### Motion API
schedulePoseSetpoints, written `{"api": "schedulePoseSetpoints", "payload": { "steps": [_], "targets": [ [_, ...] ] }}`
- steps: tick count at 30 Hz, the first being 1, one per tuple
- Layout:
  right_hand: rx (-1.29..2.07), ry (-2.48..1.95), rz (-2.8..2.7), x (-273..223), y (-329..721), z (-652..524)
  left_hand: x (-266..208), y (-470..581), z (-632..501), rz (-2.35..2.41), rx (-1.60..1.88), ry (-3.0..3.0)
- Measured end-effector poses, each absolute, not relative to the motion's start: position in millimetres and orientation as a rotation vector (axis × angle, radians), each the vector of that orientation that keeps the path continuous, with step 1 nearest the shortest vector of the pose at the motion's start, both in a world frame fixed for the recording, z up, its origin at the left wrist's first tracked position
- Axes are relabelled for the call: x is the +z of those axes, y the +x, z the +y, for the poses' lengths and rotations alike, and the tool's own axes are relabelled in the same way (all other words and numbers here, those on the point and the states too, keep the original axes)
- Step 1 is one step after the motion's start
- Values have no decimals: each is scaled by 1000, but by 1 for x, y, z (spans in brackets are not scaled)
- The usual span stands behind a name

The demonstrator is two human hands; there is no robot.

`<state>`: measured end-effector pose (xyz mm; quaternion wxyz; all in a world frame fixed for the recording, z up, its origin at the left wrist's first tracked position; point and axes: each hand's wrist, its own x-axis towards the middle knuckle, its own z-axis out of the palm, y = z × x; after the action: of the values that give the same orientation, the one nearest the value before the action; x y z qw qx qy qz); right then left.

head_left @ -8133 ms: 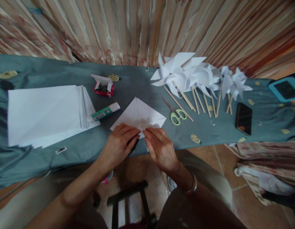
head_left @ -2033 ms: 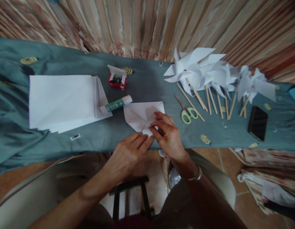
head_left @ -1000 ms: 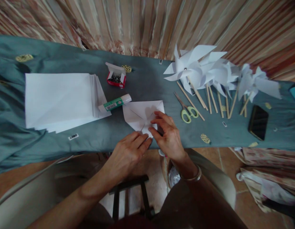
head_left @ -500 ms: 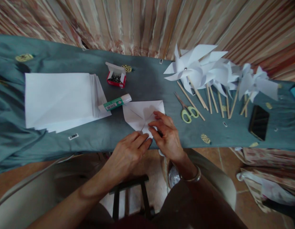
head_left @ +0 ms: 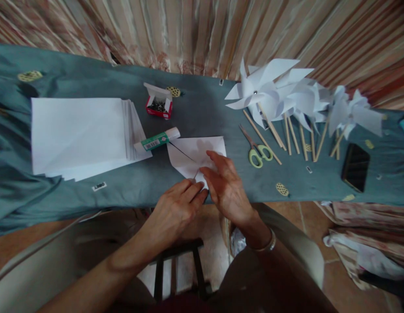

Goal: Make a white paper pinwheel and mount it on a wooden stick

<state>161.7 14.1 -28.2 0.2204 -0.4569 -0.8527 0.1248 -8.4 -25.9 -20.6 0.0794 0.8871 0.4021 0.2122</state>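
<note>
A white sheet of paper (head_left: 182, 163), cut with slits that run toward its middle, lies at the table's near edge. A dark gap shows along the slit on its upper left. My left hand (head_left: 180, 202) has its fingers together on the sheet's near corner and holds it there; the thumb is mostly hidden. Over the right part of the sheet is my right hand (head_left: 226, 184), thumb and fingers apart, with the fingertips close to the paper's middle. A green and white glue stick (head_left: 158, 141) lies at the sheet's upper left corner.
To the left lies a stack of white paper (head_left: 78, 134). Behind the glue stick stands an open red box (head_left: 159, 106) of small metal pins. On the right are green-handled scissors (head_left: 255, 152), several paper pinwheels (head_left: 270, 93) on wooden sticks and a black phone (head_left: 355, 167).
My right hand's fingers have spread and shifted slightly left over the sheet. The slit on the upper left has opened into a dark gap. My left hand stays in place.
</note>
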Motion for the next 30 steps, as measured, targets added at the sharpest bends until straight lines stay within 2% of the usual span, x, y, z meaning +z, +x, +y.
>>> {"api": "schedulePoseSetpoints", "payload": {
  "steps": [11, 19, 25, 30],
  "targets": [
    [323, -1380, -2405, -28, 147, 33, -22, -10, -25, 1185, 665, 2693],
    [629, -1360, -1934, -31, 177, 49, -24, -12, -25, 1187, 629, 2693],
    [427, -1497, -1956, -35, 194, 57, -25, -12, -26, 1183, 658, 2710],
    [463, -1501, -2007, -36, 187, 60, -24, -13, -27, 1162, 647, 2694]
  ]
}}
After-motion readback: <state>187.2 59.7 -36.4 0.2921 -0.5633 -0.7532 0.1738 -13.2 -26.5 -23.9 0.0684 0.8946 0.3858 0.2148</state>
